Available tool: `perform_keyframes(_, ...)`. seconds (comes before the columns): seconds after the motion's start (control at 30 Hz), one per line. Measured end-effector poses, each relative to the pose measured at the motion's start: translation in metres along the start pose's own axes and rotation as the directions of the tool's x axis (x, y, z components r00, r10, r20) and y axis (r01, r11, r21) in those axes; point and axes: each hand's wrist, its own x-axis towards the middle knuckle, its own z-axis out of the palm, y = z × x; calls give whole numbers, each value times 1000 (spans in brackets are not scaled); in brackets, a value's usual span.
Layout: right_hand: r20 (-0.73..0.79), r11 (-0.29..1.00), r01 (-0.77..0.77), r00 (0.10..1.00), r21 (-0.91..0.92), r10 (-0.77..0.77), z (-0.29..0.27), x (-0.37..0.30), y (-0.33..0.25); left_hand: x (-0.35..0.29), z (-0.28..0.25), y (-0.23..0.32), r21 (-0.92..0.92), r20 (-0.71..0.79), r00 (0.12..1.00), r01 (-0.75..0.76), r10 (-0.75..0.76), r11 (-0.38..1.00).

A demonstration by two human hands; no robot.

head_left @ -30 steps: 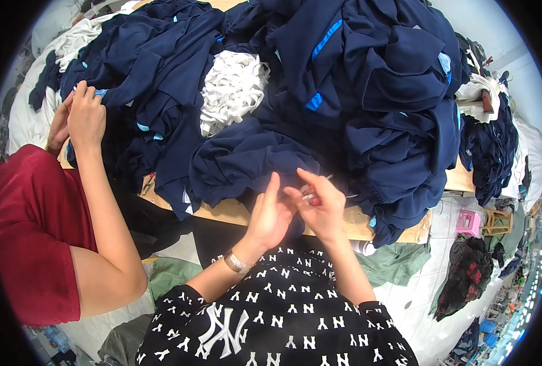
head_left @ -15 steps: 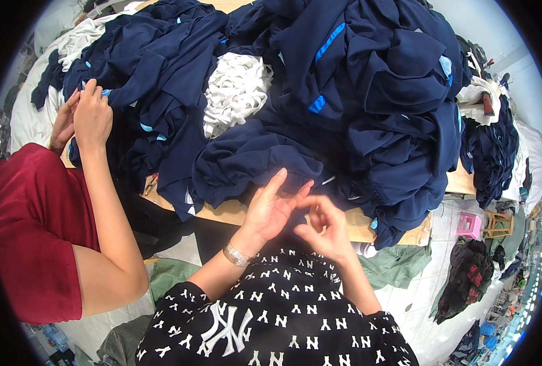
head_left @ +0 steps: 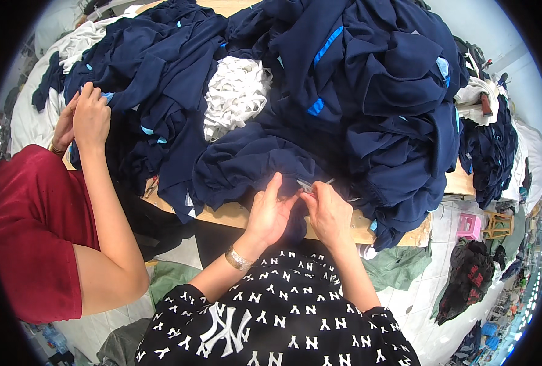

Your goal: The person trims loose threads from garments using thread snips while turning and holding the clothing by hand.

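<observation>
On the tabletop [head_left: 219, 213]: big navy cloth [head_left: 252, 160]. L hand [head_left: 267, 215], half wide; can't tell if it holds smth. R hand [head_left: 332, 216], looser 0.5 s ago, now pinches a sm. shiny tool [head_left: 305, 183], so it's by L fingertips.

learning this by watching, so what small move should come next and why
Probably the left hand should pinch the navy cloth near the metal tool to steady it: its thumb stands apart from its fingers, while the right hand grips the tool with cloth beneath.
</observation>
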Motion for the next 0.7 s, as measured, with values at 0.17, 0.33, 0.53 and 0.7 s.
perform_keyframes(0.17,11,998,26,1000,-55,-25,4,-2,2,1,-3,-2,12,-1,1000,5,-5,1000)
perform_keyframes(0.33,9,999,20,1000,-31,-20,6,-1,-1,-1,-3,-3,15,17,1000,18,-19,1000)
perform_keyframes(0.53,9,1000,11,1000,0,-11,6,-2,1,-1,-4,-7,16,16,1000,11,-12,1000)
perform_keyframes(0.7,44,1000,-6,999,9,6,5,-2,1,-1,-3,-6,6,15,1000,5,-5,1000)
